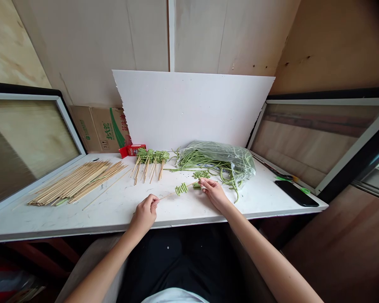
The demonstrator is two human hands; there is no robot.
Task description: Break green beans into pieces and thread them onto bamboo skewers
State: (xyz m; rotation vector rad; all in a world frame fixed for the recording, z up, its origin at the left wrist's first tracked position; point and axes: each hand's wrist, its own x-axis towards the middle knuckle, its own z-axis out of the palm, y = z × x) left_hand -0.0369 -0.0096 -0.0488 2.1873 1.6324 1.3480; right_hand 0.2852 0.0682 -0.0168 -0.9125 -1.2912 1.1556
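Observation:
My left hand (146, 211) is closed in a pinch on the lower end of a thin wooden skewer (167, 195), held slantwise over the white table. Several short pieces of green bean (181, 189) sit crosswise on that skewer, past its middle. At the far end, the fingers of my right hand (212, 191) are pinched together around the tip; whether a bean piece is also between them I cannot tell. Just behind the right fingers lies a small pile of cut bean pieces (201, 174), partly hidden by the hand.
Loose skewers (74, 183) cover the table's left side. Finished bean skewers (153, 156) lie at the back beside a red box (133, 150). A clear plastic bag (244, 158) holds long green beans (197, 159). At right lie a black phone (297, 193) and green-handled scissors (304, 190).

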